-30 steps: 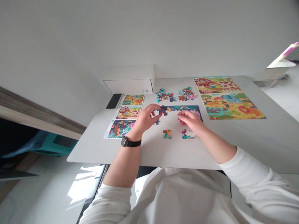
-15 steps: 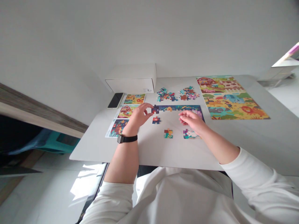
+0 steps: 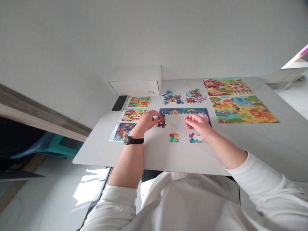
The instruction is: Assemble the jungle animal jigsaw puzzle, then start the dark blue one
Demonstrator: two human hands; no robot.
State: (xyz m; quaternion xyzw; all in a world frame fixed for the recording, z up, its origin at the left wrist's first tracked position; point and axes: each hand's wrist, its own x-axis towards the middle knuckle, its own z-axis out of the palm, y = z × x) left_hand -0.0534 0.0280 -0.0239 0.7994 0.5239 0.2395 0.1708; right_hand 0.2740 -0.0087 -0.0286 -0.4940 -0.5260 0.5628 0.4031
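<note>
My left hand [image 3: 149, 121], with a dark watch on its wrist, has its thumb and fingertips closed at the left edge of a dark jigsaw piece [image 3: 161, 124] with a red figure. That piece meets the left end of the partly joined puzzle border [image 3: 178, 111]. My right hand [image 3: 196, 124] hovers by the border's right side, fingers curled and thumb against them. No piece shows in it. Below lie a loose piece with a yellow and green pattern [image 3: 174, 138] and a piece with a white animal [image 3: 196, 138], partly behind my right hand.
Two piles of loose pieces, one on the left [image 3: 171, 97] and one on the right [image 3: 194, 96], lie behind the border. Picture sheets [image 3: 134, 114] and a phone [image 3: 119, 103] are at left, before a white box [image 3: 134, 86]. Finished puzzles [image 3: 240, 104] lie at right.
My left hand has moved slightly down and right onto the dark pieces. The two pieces at the border's left end, apart before, now lie together. My right hand has stayed in place.
</note>
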